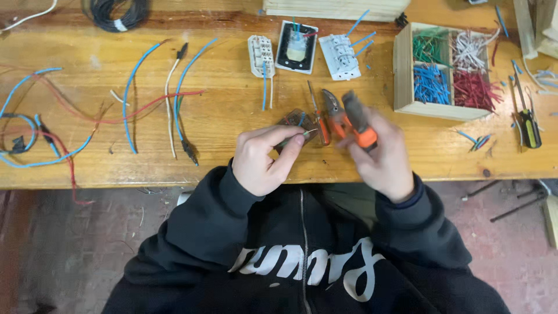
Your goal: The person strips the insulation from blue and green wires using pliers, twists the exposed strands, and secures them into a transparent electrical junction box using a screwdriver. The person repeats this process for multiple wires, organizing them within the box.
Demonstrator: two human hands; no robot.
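Pinched between thumb and forefinger of the left hand (263,158), one short green wire (297,136), one orange-handled pliers (349,119) gripped in the closed right hand (381,156), three switch modules (297,49) beyond both hands, one four-compartment wooden box (402,70) past the right hand.

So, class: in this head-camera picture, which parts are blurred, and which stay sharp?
Head view: the right hand and its orange-handled pliers are smeared by motion blur; the left hand pinching a thin wire is sharper; the wooden box of coloured wire pieces is crisp; the lighting is even.
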